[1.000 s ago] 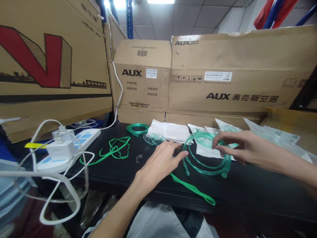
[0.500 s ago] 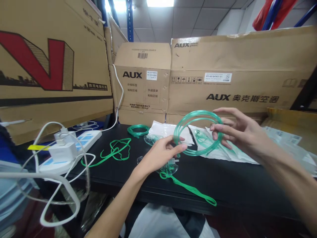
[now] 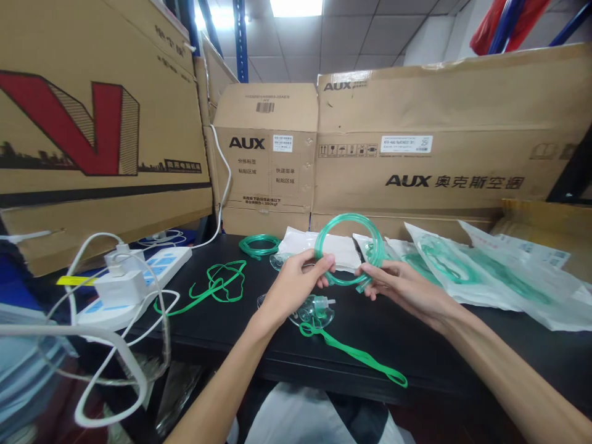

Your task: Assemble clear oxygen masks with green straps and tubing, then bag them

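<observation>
A coil of green clear tubing (image 3: 350,218) is held up over the black table between my two hands. My left hand (image 3: 308,274) pinches its left side, thumb on top. On the lower right of the coil my right hand (image 3: 386,280) is closed, with a tube end poking out near the fingertips. Below my left hand lies a clear oxygen mask (image 3: 319,308) with a green connector; its green elastic strap (image 3: 365,357) trails toward the table's front edge. A second mask behind my left hand is mostly hidden.
Another green tubing coil (image 3: 259,245) and a loose green strap (image 3: 224,280) lie left of centre. Clear-fronted packets (image 3: 451,265) of green tubing lie at right, a white packet (image 3: 296,240) behind. A power strip (image 3: 169,262) with cables takes the left. Cardboard boxes (image 3: 268,154) wall the back.
My right hand has moved left and down along the coil, from its upper right to its lower right. The coil is now a tighter ring, and more packets show on the right.
</observation>
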The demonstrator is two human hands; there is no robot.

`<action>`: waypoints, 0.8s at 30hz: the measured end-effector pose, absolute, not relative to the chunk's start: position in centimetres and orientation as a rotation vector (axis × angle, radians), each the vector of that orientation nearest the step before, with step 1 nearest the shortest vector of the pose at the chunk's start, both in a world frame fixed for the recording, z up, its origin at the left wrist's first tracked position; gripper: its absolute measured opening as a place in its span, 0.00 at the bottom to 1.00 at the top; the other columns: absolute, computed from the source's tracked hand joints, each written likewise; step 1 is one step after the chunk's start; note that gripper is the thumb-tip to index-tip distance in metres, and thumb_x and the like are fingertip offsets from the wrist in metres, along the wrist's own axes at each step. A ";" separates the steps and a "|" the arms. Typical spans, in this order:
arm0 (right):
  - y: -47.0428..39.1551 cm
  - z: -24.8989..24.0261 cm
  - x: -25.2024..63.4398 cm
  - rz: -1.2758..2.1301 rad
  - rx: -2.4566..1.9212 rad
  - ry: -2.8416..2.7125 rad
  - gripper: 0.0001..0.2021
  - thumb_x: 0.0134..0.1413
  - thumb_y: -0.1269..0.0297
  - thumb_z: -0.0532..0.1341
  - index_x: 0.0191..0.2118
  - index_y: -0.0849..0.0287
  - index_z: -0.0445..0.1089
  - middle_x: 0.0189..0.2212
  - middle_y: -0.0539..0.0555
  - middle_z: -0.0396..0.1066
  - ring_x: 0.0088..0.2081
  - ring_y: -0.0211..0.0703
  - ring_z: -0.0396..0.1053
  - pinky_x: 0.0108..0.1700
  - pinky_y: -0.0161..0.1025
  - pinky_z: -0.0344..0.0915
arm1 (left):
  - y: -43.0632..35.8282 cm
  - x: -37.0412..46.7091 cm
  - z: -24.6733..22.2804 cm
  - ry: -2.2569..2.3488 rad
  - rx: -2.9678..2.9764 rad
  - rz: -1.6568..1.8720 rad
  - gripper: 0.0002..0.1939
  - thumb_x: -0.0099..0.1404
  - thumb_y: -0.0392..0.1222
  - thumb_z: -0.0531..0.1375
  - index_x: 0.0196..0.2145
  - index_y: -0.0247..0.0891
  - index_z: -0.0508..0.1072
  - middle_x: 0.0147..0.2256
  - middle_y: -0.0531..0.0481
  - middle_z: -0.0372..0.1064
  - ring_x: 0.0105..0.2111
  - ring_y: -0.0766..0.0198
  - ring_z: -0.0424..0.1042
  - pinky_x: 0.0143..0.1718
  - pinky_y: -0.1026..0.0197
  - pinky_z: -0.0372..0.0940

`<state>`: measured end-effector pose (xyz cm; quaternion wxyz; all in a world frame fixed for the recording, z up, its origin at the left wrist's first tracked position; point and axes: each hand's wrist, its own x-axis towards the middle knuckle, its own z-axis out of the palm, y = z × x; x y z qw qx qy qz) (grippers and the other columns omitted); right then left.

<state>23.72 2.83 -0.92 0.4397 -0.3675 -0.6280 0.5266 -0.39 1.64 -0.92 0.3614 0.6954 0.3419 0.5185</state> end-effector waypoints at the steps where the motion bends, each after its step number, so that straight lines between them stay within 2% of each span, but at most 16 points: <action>1: 2.8 -1.0 23.8 1.328 -0.906 -1.551 0.13 0.59 0.55 0.69 0.35 0.61 0.78 0.28 0.54 0.76 0.33 0.41 0.74 0.40 0.38 0.72 | 1.7 -0.4 -1.0 0.881 1.793 1.331 0.19 0.70 0.56 0.59 0.37 0.35 0.76 0.34 0.49 0.75 0.30 0.65 0.71 0.34 0.64 0.65; 6: 2.6 -1.1 23.6 1.415 -0.826 -1.516 0.09 0.56 0.61 0.72 0.39 0.59 0.79 0.37 0.54 0.79 0.42 0.42 0.77 0.53 0.40 0.73 | 1.5 -0.2 -1.2 0.822 1.748 1.230 0.17 0.67 0.53 0.64 0.42 0.35 0.76 0.38 0.48 0.77 0.32 0.65 0.73 0.38 0.63 0.68; 11: 2.0 -1.2 22.8 1.481 -0.740 -1.536 0.12 0.53 0.65 0.73 0.43 0.59 0.78 0.45 0.56 0.79 0.49 0.48 0.77 0.61 0.45 0.69 | 1.8 0.4 -1.9 0.773 1.754 1.143 0.19 0.66 0.51 0.66 0.47 0.34 0.79 0.42 0.43 0.78 0.39 0.59 0.77 0.44 0.59 0.71; 15: 1.8 -1.4 22.4 1.439 -0.752 -1.581 0.12 0.53 0.64 0.73 0.43 0.60 0.78 0.43 0.56 0.80 0.49 0.50 0.78 0.62 0.47 0.68 | 2.0 0.4 -2.2 0.853 1.762 1.137 0.19 0.65 0.51 0.66 0.48 0.36 0.80 0.38 0.44 0.80 0.35 0.59 0.79 0.44 0.57 0.71; 20: 1.8 -1.7 22.3 1.370 -0.794 -1.537 0.13 0.52 0.61 0.74 0.42 0.59 0.78 0.42 0.56 0.80 0.46 0.51 0.79 0.60 0.49 0.70 | 1.3 0.3 -1.6 0.877 1.795 1.167 0.17 0.67 0.51 0.63 0.46 0.37 0.82 0.40 0.45 0.81 0.34 0.60 0.80 0.42 0.60 0.72; 24: 2.1 -2.0 22.3 1.341 -0.823 -1.474 0.12 0.49 0.61 0.75 0.39 0.58 0.79 0.40 0.54 0.79 0.44 0.50 0.78 0.58 0.48 0.71 | 1.2 0.5 -1.7 0.898 1.789 1.193 0.17 0.66 0.52 0.65 0.43 0.36 0.82 0.36 0.45 0.81 0.33 0.59 0.80 0.40 0.59 0.74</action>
